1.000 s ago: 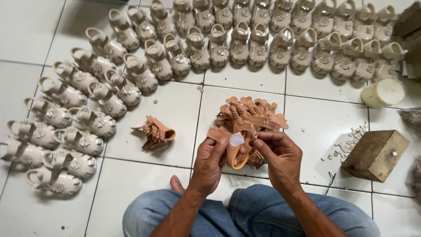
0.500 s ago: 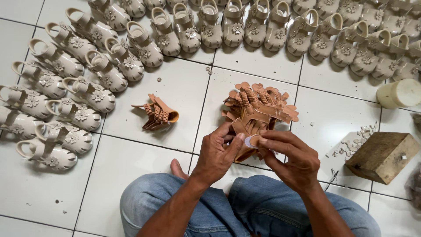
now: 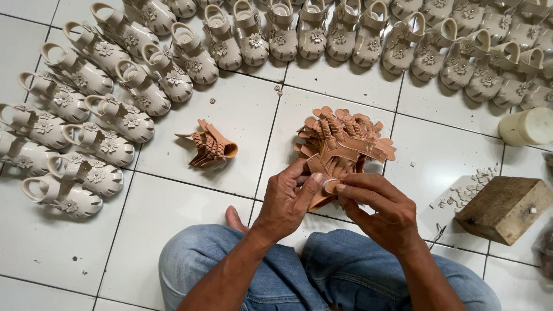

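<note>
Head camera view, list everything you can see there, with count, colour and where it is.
Cream sandals: dozens, too many to count, cream with flower trim, in rows along the top and left of the floor.
Tan sandal pile: several, tan with braided straps, heaped at the centre just beyond the hands.
Lone tan sandals: a small bunch, tan, left of the pile.
Held tan sandal: one, tan, between both hands.
Wooden block: one, brown, at the right.
Small offcuts: many, pale, scattered beside the block.
Cream cylinder: one, cream, far right.
Tiled floor: white tiles under everything.
Jeans: blue, on crossed legs, bottom.
Left hand: gripping the sandal.
Right hand: pinching the sandal.
</note>
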The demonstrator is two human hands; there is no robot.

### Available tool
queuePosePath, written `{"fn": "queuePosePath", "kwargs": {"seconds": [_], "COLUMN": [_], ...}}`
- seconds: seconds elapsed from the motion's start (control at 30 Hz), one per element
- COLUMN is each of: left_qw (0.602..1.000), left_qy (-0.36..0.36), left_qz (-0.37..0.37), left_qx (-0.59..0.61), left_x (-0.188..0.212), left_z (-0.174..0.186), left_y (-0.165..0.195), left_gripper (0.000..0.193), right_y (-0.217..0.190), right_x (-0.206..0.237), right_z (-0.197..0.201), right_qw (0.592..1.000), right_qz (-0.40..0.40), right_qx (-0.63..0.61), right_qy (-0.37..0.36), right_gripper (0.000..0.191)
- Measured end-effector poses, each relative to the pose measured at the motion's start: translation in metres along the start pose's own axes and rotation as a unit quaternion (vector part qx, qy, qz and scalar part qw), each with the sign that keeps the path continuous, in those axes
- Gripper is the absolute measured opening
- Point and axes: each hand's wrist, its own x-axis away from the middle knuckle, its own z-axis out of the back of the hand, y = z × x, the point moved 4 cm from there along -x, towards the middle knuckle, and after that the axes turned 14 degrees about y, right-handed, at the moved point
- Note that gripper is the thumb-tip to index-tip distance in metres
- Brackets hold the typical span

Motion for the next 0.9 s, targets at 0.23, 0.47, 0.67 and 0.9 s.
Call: {"fn": "queuePosePath", "kwargs": {"seconds": [0.23, 0.47, 0.67, 0.9], "left_qw": [0.999, 0.993, 0.971, 0.95], "left_qy": [-0.003, -0.04, 0.035, 0.047], "left_qz": [0.027, 0.051, 0.115, 0.117], "left_qx": [0.019, 0.101, 0.206, 0.284], "left_x": [-0.002, -0.003, -0.009, -0.01], "left_z": [0.002, 0.003, 0.008, 0.01], "left_y": [-0.01, -0.014, -0.025, -0.032], "left_gripper": [0.024, 0.022, 0.021, 0.025], "right_y": [-0.003, -0.005, 0.008, 0.014], "right_x": [-0.003, -0.006, -0.006, 0.013], "right_z": [-0.004, -0.004, 0.001, -0.031], "right_qw": [0.999, 0.999, 0.995, 0.962], "right_qz": [0.013, 0.008, -0.057, -0.247], "right_qx": [0.014, 0.015, -0.057, -0.108], "right_qy": [-0.027, -0.038, 0.053, 0.039], "right_gripper": [0.028, 0.028, 0.045, 0.031]}}
